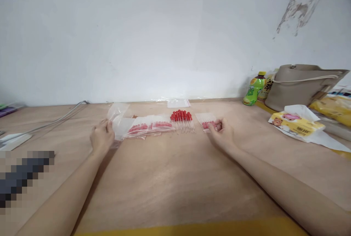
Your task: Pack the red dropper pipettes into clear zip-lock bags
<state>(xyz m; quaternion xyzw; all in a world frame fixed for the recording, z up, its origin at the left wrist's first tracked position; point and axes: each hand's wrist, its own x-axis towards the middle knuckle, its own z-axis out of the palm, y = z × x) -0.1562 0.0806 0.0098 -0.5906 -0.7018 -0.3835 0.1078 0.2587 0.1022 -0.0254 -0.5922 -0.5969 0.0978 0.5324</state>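
Observation:
My left hand pinches the edge of a clear plastic bag that stands up from the table. Beside it lies an overlapping row of filled zip bags, with small red pieces showing through. In the middle, a bunch of thin red-headed sticks lies fanned out, their pale narrow ends toward me; their exact kind is unclear. At the right, my right hand is closed, thumb and finger on the edge of a small zip bag with red pieces inside.
A flat clear bag lies by the wall. To the right are a green drink bottle, a grey-beige handbag and a tissue pack. A grey cable crosses the left side. A blurred dark object lies near left.

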